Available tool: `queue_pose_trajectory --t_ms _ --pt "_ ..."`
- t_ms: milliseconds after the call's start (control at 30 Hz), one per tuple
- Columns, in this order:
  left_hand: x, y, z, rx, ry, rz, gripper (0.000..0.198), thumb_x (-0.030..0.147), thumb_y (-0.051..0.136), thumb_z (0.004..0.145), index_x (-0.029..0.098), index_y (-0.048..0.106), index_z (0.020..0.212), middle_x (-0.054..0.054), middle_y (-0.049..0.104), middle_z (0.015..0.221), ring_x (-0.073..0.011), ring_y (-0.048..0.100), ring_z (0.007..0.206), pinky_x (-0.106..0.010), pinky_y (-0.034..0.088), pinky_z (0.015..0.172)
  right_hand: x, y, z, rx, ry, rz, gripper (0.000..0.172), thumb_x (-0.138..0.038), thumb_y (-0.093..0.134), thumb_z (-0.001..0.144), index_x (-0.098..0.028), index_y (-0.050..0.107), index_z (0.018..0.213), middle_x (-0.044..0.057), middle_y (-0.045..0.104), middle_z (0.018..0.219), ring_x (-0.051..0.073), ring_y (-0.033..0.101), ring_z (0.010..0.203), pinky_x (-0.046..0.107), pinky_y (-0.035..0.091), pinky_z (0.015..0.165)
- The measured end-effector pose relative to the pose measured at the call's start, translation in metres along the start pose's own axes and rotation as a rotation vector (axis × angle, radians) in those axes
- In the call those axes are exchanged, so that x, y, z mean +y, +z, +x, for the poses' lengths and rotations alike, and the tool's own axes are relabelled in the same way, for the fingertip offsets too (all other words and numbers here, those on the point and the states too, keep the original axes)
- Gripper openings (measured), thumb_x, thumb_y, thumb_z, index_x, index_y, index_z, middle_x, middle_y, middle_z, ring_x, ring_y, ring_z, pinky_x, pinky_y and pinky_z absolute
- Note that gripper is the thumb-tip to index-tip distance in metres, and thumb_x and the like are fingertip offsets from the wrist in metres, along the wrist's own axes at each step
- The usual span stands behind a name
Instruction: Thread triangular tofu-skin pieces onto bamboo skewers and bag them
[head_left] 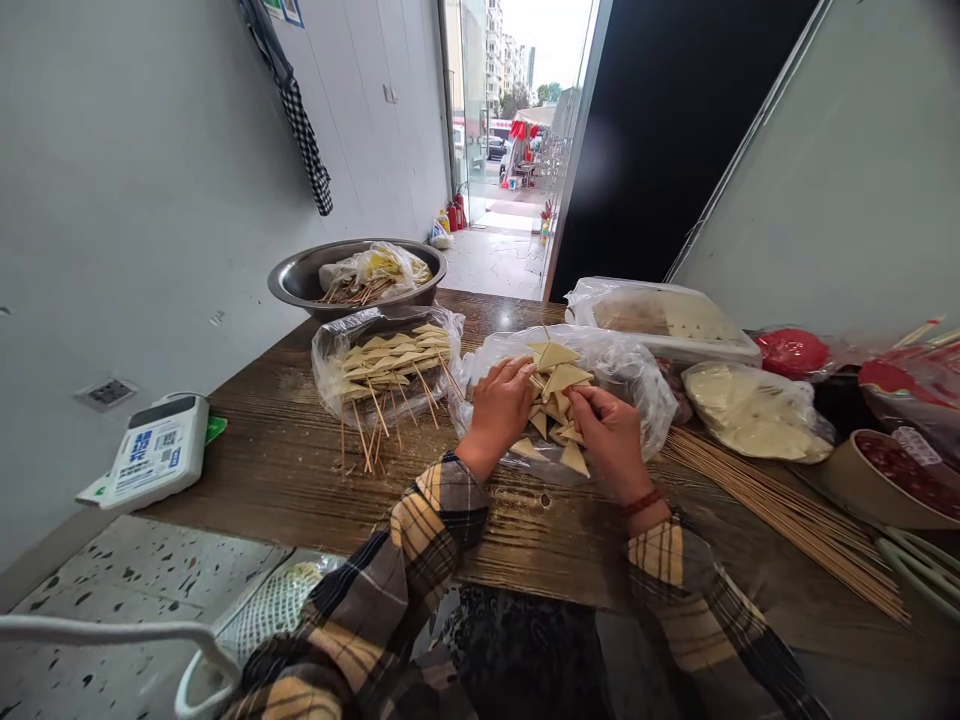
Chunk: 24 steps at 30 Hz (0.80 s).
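Observation:
My left hand (496, 408) is closed at the left edge of a skewer of pale yellow tofu triangles (559, 378), its fingertips against the pieces. A thin stick tip shows above the top triangle. From the other side, my right hand (611, 432) pinches the edge of a triangle, thumb and forefinger together. More loose tofu triangles (574, 458) lie just below on a clear plastic bag (645, 385) spread over the table. Left of my hands, an opened plastic bag (326, 360) bears a heap of finished tofu skewers (394, 360), their sticks pointing towards me.
Bare bamboo sticks (787, 520) lie at the right on the wooden table (277, 480). Behind them are a bag of pale slices (757, 410), a bowl of red food (911, 470) and a plastic-covered tray (660, 310). A metal basin (285, 285) stands back left, a white payment device (154, 450) at the left edge.

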<state>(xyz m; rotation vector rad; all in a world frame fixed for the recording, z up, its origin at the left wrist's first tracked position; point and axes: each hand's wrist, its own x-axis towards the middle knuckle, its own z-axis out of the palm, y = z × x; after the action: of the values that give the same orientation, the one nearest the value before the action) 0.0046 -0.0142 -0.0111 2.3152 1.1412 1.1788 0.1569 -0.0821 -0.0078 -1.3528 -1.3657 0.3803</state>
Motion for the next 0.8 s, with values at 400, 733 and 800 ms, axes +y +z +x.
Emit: queue_pose_trajectory --t_ms 400,733,800 --pt "-0.009 0.004 0.002 -0.181 0.034 0.149 0.033 0.02 0.048 0.087 0.02 0.061 0.117 -0.015 0.06 0.121 -0.0277 0.053 0.111 -0.042 0.036 0.098 -0.004 -0.001 0.0 -0.04 0.014 -0.015 0.031 -0.039 0.052 0.087 -0.015 0.072 0.088 0.002 0.063 0.065 0.016 0.057 0.063 0.025 0.043 0.056" --pt "-0.008 -0.014 -0.002 -0.311 0.004 0.473 0.024 0.019 0.041 0.089 0.016 0.064 0.089 -0.012 0.058 0.096 -0.0216 0.056 0.088 -0.035 0.043 0.082 -0.004 -0.004 0.0 -0.029 0.021 -0.022 0.032 -0.039 0.053 0.086 -0.014 0.073 0.09 0.001 0.064 0.064 0.014 0.056 0.059 0.025 0.044 0.058" --pt "-0.007 -0.017 -0.003 -0.365 -0.031 0.494 0.023 0.019 0.041 0.089 0.015 0.063 0.091 -0.012 0.059 0.097 -0.0213 0.058 0.086 -0.034 0.044 0.079 -0.006 -0.003 0.0 -0.033 0.018 -0.02 0.032 -0.039 0.053 0.086 -0.014 0.073 0.089 0.003 0.067 0.069 0.015 0.058 0.062 0.026 0.045 0.06"
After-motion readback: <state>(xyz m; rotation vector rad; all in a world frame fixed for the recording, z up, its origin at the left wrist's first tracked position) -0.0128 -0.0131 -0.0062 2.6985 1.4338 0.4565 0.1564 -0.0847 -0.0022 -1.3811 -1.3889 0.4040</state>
